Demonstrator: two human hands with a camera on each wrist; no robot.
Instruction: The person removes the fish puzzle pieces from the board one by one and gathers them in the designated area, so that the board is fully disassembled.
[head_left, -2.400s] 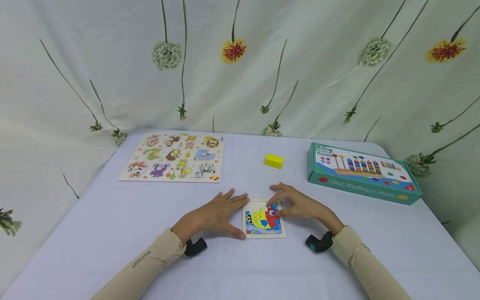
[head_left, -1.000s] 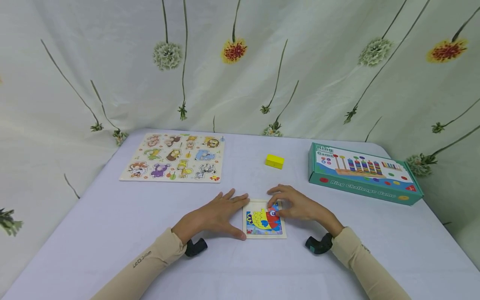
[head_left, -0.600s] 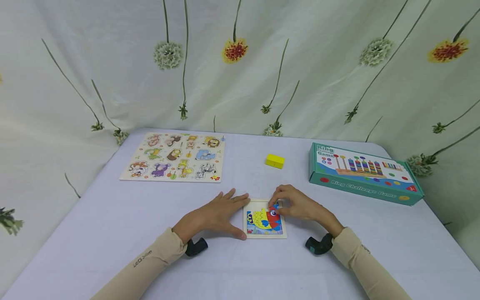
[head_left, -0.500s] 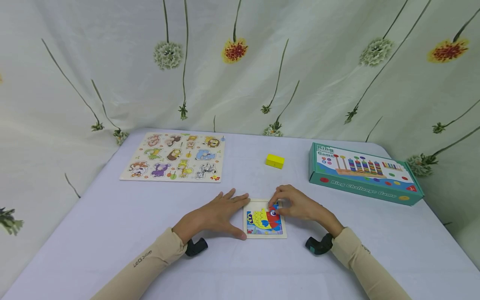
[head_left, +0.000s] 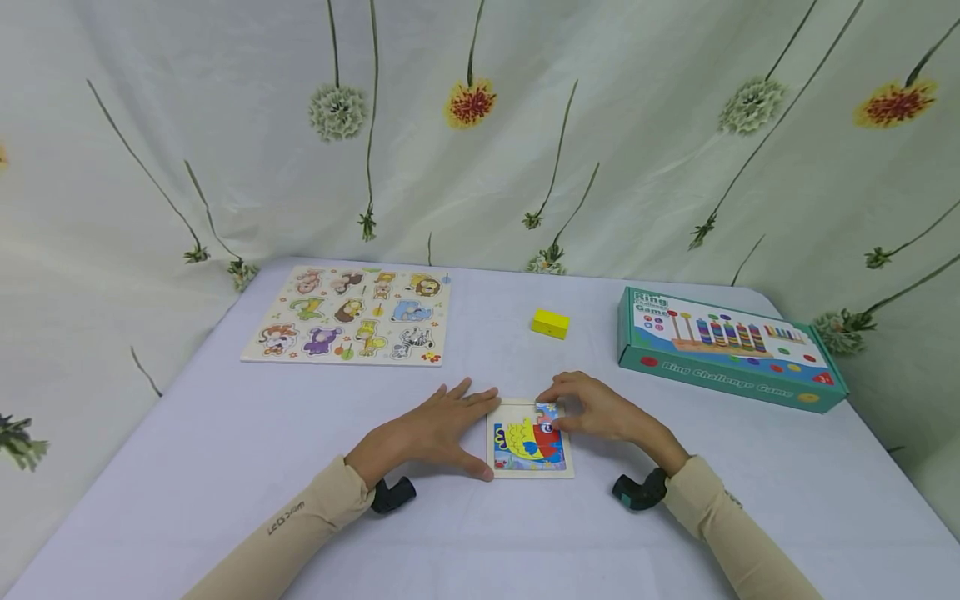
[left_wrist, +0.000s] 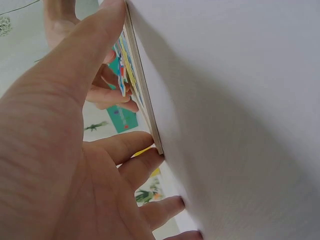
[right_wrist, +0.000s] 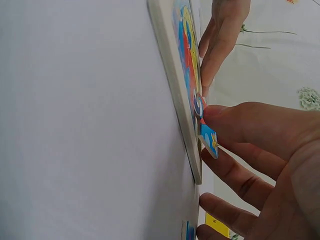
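A small wooden jigsaw board (head_left: pixel 513 474) with a yellow and red fish picture lies flat near the middle of the table. My left hand (head_left: pixel 435 429) is spread at its left side, thumb and index finger touching the rim at the near and far corners. My right hand (head_left: pixel 600 408) pinches a blue and red jigsaw piece (right_wrist: pixel 209 139) with the fish's eye at the board's upper right. In the right wrist view that piece stands tilted, partly clear of the tray. Bare wood shows in the board's upper left part.
An animal puzzle board (head_left: pixel 341 317) lies at the back left, a yellow block (head_left: pixel 551 323) behind the jigsaw, and a green game box (head_left: pixel 727 346) at the back right. Another loose piece (right_wrist: pixel 188 231) lies on the table by my right fingers.
My right index finger has shifted back, and more of the pinched piece's blue part shows, tilted at the board's upper right. My left hand stays in place.
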